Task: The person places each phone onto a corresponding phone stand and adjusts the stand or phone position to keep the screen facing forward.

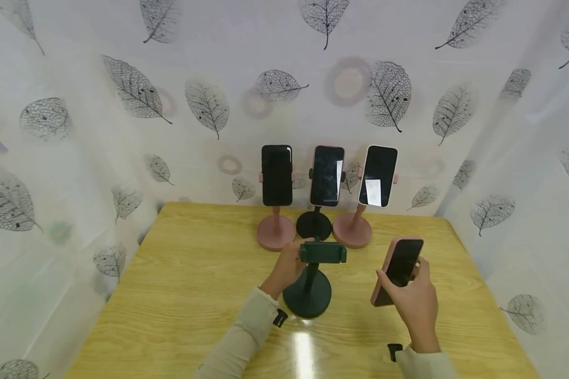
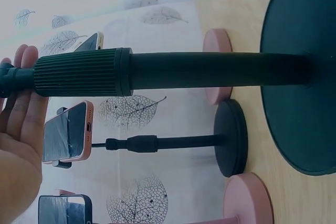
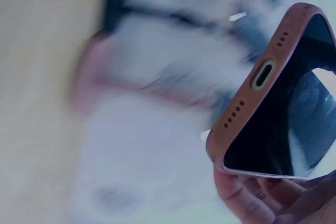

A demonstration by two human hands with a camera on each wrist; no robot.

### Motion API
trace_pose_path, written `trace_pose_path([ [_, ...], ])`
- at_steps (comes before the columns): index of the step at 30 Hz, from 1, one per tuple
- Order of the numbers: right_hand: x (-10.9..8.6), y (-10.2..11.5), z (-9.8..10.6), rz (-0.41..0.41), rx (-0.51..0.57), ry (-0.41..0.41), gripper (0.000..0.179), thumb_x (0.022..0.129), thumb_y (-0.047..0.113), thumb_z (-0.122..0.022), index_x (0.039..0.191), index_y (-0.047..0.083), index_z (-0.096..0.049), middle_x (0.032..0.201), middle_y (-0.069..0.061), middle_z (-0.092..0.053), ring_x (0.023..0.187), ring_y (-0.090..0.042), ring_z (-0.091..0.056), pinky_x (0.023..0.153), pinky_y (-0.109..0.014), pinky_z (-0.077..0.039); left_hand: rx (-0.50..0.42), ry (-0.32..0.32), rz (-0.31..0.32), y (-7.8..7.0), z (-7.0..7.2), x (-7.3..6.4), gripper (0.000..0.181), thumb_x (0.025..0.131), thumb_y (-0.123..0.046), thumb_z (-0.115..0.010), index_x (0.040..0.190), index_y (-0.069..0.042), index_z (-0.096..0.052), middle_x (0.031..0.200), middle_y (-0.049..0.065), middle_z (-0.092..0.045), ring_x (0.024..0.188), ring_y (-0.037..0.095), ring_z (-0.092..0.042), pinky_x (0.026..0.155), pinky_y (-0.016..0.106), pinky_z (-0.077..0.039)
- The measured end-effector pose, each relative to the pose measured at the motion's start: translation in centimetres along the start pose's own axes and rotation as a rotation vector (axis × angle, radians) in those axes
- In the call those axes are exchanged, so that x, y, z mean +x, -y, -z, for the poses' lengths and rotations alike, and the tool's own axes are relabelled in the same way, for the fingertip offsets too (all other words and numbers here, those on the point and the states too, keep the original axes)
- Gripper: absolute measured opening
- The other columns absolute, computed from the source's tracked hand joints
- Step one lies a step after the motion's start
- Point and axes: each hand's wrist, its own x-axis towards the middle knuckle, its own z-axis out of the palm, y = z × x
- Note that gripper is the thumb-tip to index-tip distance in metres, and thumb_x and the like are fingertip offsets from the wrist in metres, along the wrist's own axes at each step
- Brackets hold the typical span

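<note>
A dark green phone stand (image 1: 309,292) stands upright on the table, its holder clamp (image 1: 323,252) at the top with no phone in it. My left hand (image 1: 286,266) holds the stand at its top, by the left end of the clamp. In the left wrist view, the fingers (image 2: 23,111) of that hand lie behind the stand's neck; its thumb is hidden. To the right, my right hand (image 1: 414,302) grips a smartphone (image 1: 403,266) in a pink case by its sides, tilted above the table. The right wrist view shows the phone's charging-port end (image 3: 262,74) and dark screen.
Behind the green stand, a pink stand (image 1: 276,232), a black stand (image 1: 314,226) and another pink stand (image 1: 352,230) form a row, each bearing a phone. A leaf-patterned curtain (image 1: 275,126) hangs behind and at both sides of the wooden table (image 1: 194,263).
</note>
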Motion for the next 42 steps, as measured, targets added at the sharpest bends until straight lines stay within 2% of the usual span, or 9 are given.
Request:
trace_pose_path([
  [5, -1.7, 5.9, 0.7, 0.139, 0.094, 0.024, 0.079, 0.073, 0.033, -0.079, 0.134, 0.002, -0.039, 0.110, -0.020, -0.059, 0.090, -0.031, -0.058, 0.062, -0.029, -0.048, -0.001, 0.009, 0.007, 0.3, -0.1, 0.2, 0.050, 0.092, -0.050, -0.036, 0.078, -0.007, -0.056, 0.066, 0.004, -0.050, 0.062, 0.006, -0.045, 0.059, 0.018, -0.040],
  [10, -3.1, 9.4, 0.2, 0.270, 0.140, 0.048, 0.081, 0.069, 0.029, -0.082, 0.134, 0.004, -0.042, 0.123, -0.015, -0.047, 0.092, -0.026, -0.050, 0.061, -0.024, -0.050, 0.002, 0.003, 0.027, 0.4, -0.1, 0.1, 0.023, 0.096, -0.016, -0.051, 0.075, -0.008, -0.055, 0.064, 0.003, -0.050, 0.062, 0.005, -0.044, 0.059, 0.018, -0.040],
  [14, -3.6, 10.8, -0.6, 0.324, 0.149, 0.057, 0.084, 0.067, 0.033, -0.083, 0.136, 0.010, -0.043, 0.135, -0.012, -0.037, 0.092, -0.025, -0.050, 0.060, -0.026, -0.050, 0.017, -0.009, 0.005, 0.3, -0.2, 0.1, 0.019, 0.092, -0.003, -0.055, 0.073, -0.007, -0.055, 0.063, 0.003, -0.050, 0.061, 0.004, -0.043, 0.059, 0.017, -0.038],
  [16, -3.7, 11.2, -1.1, 0.348, 0.147, 0.051, 0.082, 0.066, 0.035, -0.083, 0.135, 0.012, -0.045, 0.138, -0.012, -0.034, 0.093, -0.026, -0.052, 0.062, -0.029, -0.050, 0.028, -0.020, -0.021, 0.4, -0.2, 0.0, 0.026, 0.097, -0.017, -0.050, 0.074, -0.007, -0.055, 0.063, 0.004, -0.050, 0.062, 0.004, -0.043, 0.059, 0.017, -0.038],
  [21, -4.0, 12.0, -1.7, 0.350, 0.152, 0.060, 0.082, 0.063, 0.037, -0.085, 0.133, 0.015, -0.047, 0.139, -0.012, -0.032, 0.099, -0.026, -0.055, 0.074, -0.040, -0.052, 0.058, -0.052, -0.097, 0.6, -0.1, -0.2, 0.025, 0.097, -0.021, -0.050, 0.081, -0.005, -0.061, 0.070, 0.006, -0.060, 0.066, 0.003, -0.049, 0.062, 0.017, -0.045],
  [26, -4.2, 12.3, -2.0, 0.313, 0.165, 0.073, 0.079, 0.064, 0.037, -0.085, 0.130, 0.013, -0.050, 0.139, -0.012, -0.030, 0.111, -0.030, -0.049, 0.083, -0.051, -0.051, 0.066, -0.057, -0.134, 0.7, 0.0, -0.2, 0.006, 0.087, -0.004, -0.058, 0.084, -0.004, -0.063, 0.073, 0.006, -0.061, 0.068, 0.003, -0.049, 0.062, 0.022, -0.049],
  [31, -4.1, 12.2, -2.5, 0.317, 0.174, 0.053, 0.076, 0.063, 0.039, -0.085, 0.126, 0.011, -0.052, 0.137, -0.012, -0.032, 0.112, -0.030, -0.048, 0.084, -0.052, -0.050, 0.118, -0.023, -0.083, 0.5, 0.1, -0.1, 0.006, 0.085, 0.000, -0.059, 0.085, -0.002, -0.064, 0.076, 0.010, -0.062, 0.068, 0.015, -0.053, 0.063, 0.029, -0.050],
  [35, -4.0, 12.0, -2.8, 0.317, 0.182, 0.038, 0.078, 0.061, 0.040, -0.085, 0.126, 0.011, -0.053, 0.135, -0.012, -0.035, 0.111, -0.028, -0.049, 0.085, -0.051, -0.051, 0.140, 0.004, -0.016, 0.3, 0.1, -0.1, 0.006, 0.086, -0.002, -0.060, 0.086, -0.003, -0.066, 0.081, 0.010, -0.066, 0.071, 0.012, -0.054, 0.067, 0.026, -0.051],
  [42, -4.0, 11.7, -3.4, 0.362, 0.141, -0.027, 0.078, 0.060, 0.044, -0.085, 0.120, 0.005, -0.054, 0.118, -0.010, -0.054, 0.105, -0.026, -0.049, 0.084, -0.047, -0.047, 0.047, 0.068, 0.074, -0.1, 0.6, -0.3, 0.025, 0.083, 0.005, -0.060, 0.105, -0.005, -0.065, 0.100, 0.011, -0.068, 0.089, 0.016, -0.061, 0.082, 0.032, -0.053],
])
